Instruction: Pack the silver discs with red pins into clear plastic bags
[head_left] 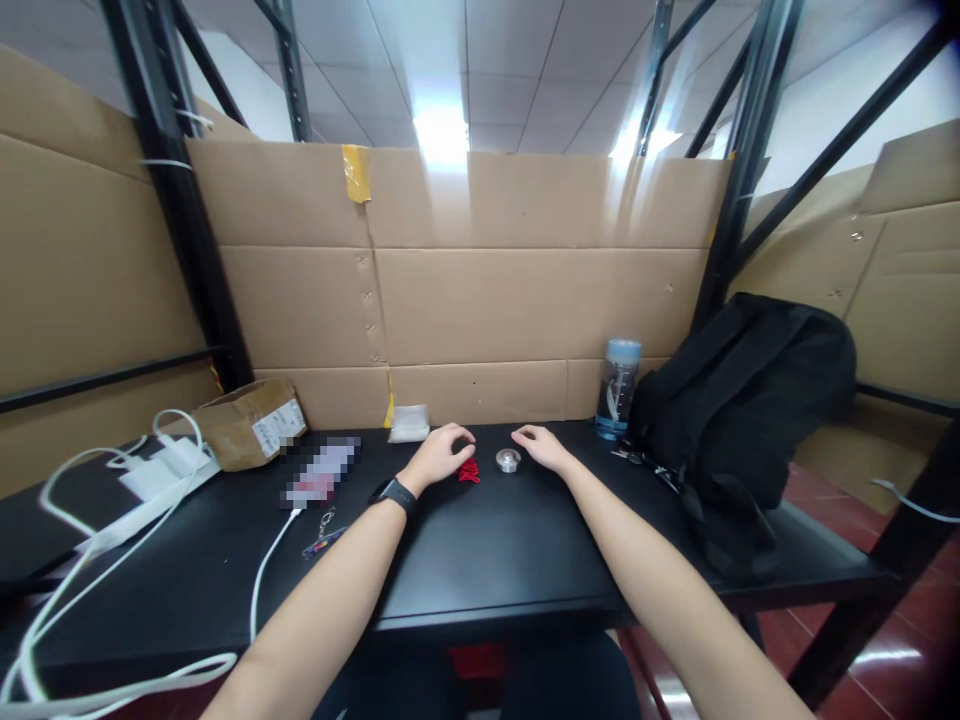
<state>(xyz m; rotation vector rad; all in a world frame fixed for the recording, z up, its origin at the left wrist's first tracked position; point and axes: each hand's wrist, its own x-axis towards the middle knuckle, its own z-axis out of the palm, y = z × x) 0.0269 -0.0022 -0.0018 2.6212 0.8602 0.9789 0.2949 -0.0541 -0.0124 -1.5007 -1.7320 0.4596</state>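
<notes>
A small round silvery metal piece (508, 460) lies on the black table (480, 570) between my two hands. Just left of it is a little heap of red cord (469, 471). My left hand (439, 455), with a dark watch on the wrist, hovers over or rests beside the cord; its fingers curve loosely, thumb apart, and nothing shows in them. To the right of the metal piece, my right hand (544, 448) points inward with loosely bent fingers and a gap at the thumb. It appears to hold nothing.
Toward the back stands a small white packet (409, 424). At left are a cardboard box (255, 425), a power strip (161, 485) with white cables, a blurred-out phone-like item (322, 472) and a keychain (324, 535). A water bottle (619, 390) and black backpack (742, 410) stand right.
</notes>
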